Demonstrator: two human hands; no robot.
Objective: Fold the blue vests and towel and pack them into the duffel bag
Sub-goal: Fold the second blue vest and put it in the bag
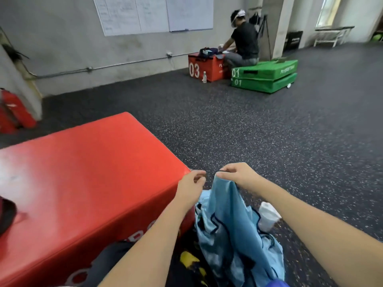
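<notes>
- Vest [226, 206] first: light blue with dark trim, hanging off the right hand [238, 176], which pinches the top edge between thumb and fingers.
- Left hand [191, 183] is just beside that edge with fingers curled. Can't tell whether it actually has any cloth; looks like it's going for the matching corner.
- My guess at doing this well: get the left grip on the other shoulder, pull the two apart so the vest hangs flat, then lay it on the red box [83, 172] like a counter and fold there, not mid-air.
- Rest of the vest drapes down below both hands into a crumpled blue pile over the lap, so it could drag more fabric up.
- Something white [268, 215] sits on the floor just right of the pile, maybe the towel, can't say.
- Dark thing [6, 214] at the box's left edge could be the duffel; mostly cut off.
</notes>
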